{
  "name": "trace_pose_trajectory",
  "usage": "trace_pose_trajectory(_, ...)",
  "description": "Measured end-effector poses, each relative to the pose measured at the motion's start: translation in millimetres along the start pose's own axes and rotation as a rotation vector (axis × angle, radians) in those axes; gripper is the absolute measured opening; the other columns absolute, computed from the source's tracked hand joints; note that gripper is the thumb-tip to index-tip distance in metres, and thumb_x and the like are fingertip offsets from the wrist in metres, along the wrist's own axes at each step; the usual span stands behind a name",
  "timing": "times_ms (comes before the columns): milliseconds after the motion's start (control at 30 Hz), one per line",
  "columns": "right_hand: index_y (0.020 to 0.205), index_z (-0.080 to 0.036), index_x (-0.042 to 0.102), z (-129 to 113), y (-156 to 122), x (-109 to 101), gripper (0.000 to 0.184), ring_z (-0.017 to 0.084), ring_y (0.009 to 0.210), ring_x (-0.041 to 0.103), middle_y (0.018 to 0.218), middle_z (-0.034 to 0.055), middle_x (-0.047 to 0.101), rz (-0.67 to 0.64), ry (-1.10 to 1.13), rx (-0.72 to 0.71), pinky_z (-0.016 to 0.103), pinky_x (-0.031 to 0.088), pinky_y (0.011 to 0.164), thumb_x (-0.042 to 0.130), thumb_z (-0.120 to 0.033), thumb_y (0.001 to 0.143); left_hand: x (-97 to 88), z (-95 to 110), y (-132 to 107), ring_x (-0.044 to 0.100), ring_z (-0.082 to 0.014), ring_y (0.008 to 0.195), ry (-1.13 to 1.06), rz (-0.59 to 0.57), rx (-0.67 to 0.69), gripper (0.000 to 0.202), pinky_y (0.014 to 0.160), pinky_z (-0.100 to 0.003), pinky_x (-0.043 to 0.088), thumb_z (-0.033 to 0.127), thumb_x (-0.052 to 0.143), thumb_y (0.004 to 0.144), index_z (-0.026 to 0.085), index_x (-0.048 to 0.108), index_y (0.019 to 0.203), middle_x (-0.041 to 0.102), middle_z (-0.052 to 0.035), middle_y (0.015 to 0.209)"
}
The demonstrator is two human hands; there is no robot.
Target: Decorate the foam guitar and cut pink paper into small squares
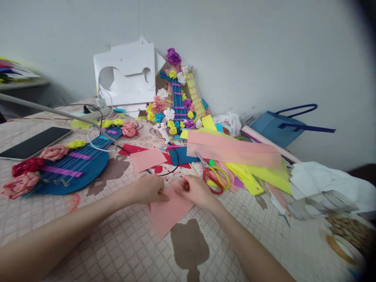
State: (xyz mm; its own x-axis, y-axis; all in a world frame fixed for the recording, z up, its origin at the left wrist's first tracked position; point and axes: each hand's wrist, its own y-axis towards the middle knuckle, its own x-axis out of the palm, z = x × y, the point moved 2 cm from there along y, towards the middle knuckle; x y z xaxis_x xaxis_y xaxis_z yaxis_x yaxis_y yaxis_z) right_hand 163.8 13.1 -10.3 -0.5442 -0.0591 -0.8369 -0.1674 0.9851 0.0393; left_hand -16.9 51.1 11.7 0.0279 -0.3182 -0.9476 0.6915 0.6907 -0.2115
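Observation:
A pink sheet of paper [172, 211] lies slanted near the middle of the table, between my hands. My left hand [151, 189] is closed on its left edge, with thumb and fingertips pinched together. On the upper right edge, my right hand [195, 191] pinches the same sheet. Just beyond the left hand rests a smaller pink paper piece [148, 159]. Scissors with red and yellow handles [216, 177] lie right of my right hand. Small red scraps are scattered past my fingers.
A blue paper guitar with flowers [79, 168] lies at left, near a phone [35, 143]. Behind are a glue gun [163, 132] and decorated guitars [178, 98]. Pink strips [232, 149], yellow paper [273, 178] and a tape roll [345, 250] are on the right.

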Motion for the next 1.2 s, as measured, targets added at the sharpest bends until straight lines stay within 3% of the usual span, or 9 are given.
trace_pose_trajectory(133, 0.068, -0.019, 0.048, 3.9, -4.9, 1.1, 0.02, 0.011, 0.059, 0.043, 0.062, -0.0041, 0.048, 0.016, 0.261, 0.007, 0.024, 0.03, 0.054, 0.062, -0.03, 0.075, -0.7, -3.0, 0.5, 0.054, -0.0182, 0.06, -0.022, 0.071, -0.03, 0.027, 0.054, -0.026, 0.031, 0.045, 0.061, 0.067, 0.018, 0.056, 0.062, 0.059, -0.0034, 0.063)
trace_pose_trajectory(267, 0.072, -0.019, 0.047, 5.9, -8.3, -5.1, 0.024, 0.009, 0.055, 0.037, 0.064, -0.0055, 0.042, 0.042, 0.582, 0.018, 0.022, 0.029, 0.051, 0.061, -0.037, 0.078, -6.9, -5.1, 4.7, 0.056, -0.0172, 0.073, -0.33, 0.206, 0.053, 0.035, 0.057, -0.024, 0.035, 0.047, 0.061, 0.07, 0.019, 0.056, 0.089, 0.063, -0.004, 0.086)
trace_pose_trajectory(433, 0.073, -0.019, 0.049, 7.8, -10.0, -15.0, 0.029, 0.008, 0.056, 0.039, 0.065, -0.0056, 0.044, 0.109, 0.921, 0.096, 0.021, 0.03, 0.052, 0.066, -0.043, 0.075, -2.0, -7.0, 11.4, 0.044, -0.0113, 0.055, -0.575, 0.103, 0.027, 0.035, 0.047, -0.023, 0.028, 0.05, 0.054, 0.074, 0.017, 0.046, 0.064, 0.048, 0.0016, 0.06)
trace_pose_trajectory(533, 0.083, -0.02, 0.055, 8.8, -12.3, -13.1, 0.033, 0.009, 0.062, 0.048, 0.072, -0.0031, 0.054, 0.007, 1.095, 0.21, 0.021, 0.038, 0.056, 0.067, -0.048, 0.072, -0.3, -5.6, 11.5, 0.039, -0.0092, 0.05, -0.705, 0.034, -0.006, 0.037, 0.044, -0.022, 0.024, 0.05, 0.056, 0.071, 0.017, 0.042, 0.06, 0.042, 0.0038, 0.056)
trace_pose_trajectory(667, 0.087, -0.019, 0.062, 10.6, -13.0, -6.0, 0.036, 0.015, 0.076, 0.058, 0.084, 0.0014, 0.064, -0.122, 1.132, 0.236, 0.026, 0.044, 0.068, 0.076, -0.042, 0.063, -4.5, -2.7, 9.4, 0.042, -0.0093, 0.053, -0.735, 0.016, -0.038, 0.037, 0.045, -0.021, 0.025, 0.048, 0.065, 0.063, 0.015, 0.049, 0.063, 0.045, 0.0038, 0.059)
trace_pose_trajectory(800, 0.086, -0.019, 0.066, 17.6, -10.3, -7.3, 0.034, 0.017, 0.074, 0.06, 0.082, 0.0021, 0.068, 0.004, 1.124, 0.283, 0.028, 0.045, 0.068, 0.078, -0.038, 0.06, -2.6, -7.8, 13.8, 0.048, -0.0109, 0.058, -0.876, 0.047, -0.032, 0.038, 0.047, -0.02, 0.031, 0.05, 0.065, 0.065, 0.014, 0.054, 0.072, 0.05, 0.0025, 0.064)
trace_pose_trajectory(900, 0.082, -0.019, 0.067, 22.2, -8.9, -12.5, 0.033, 0.016, 0.069, 0.06, 0.078, 0.0019, 0.069, 0.091, 1.124, 0.323, 0.027, 0.046, 0.065, 0.079, -0.037, 0.058, 4.2, -14.5, 19.0, 0.056, -0.013, 0.061, -1.113, -0.044, -0.072, 0.042, 0.051, -0.023, 0.043, 0.052, 0.064, 0.068, 0.012, 0.057, 0.082, 0.058, -0.0012, 0.07)
trace_pose_trajectory(1033, 0.081, -0.017, 0.068, 25.5, -8.3, -13.7, 0.035, 0.015, 0.065, 0.059, 0.076, 0.0022, 0.069, 0.106, 1.132, 0.357, 0.026, 0.045, 0.061, 0.081, -0.037, 0.054, 7.4, -18.7, 20.9, 0.06, -0.0127, 0.059, -1.233, -0.113, -0.167, 0.041, 0.058, -0.026, 0.05, 0.047, 0.069, 0.066, 0.01, 0.06, 0.08, 0.063, -0.0035, 0.067)
trace_pose_trajectory(1200, 0.08, -0.017, 0.068, 26.4, -8.6, -10.1, 0.034, 0.015, 0.067, 0.059, 0.076, 0.002, 0.069, 0.112, 1.153, 0.353, 0.025, 0.045, 0.061, 0.08, -0.038, 0.056, 4.2, -17.2, 19.4, 0.061, -0.0132, 0.055, -1.263, -0.11, -0.201, 0.039, 0.057, -0.027, 0.051, 0.046, 0.072, 0.064, 0.01, 0.061, 0.076, 0.063, -0.002, 0.061)
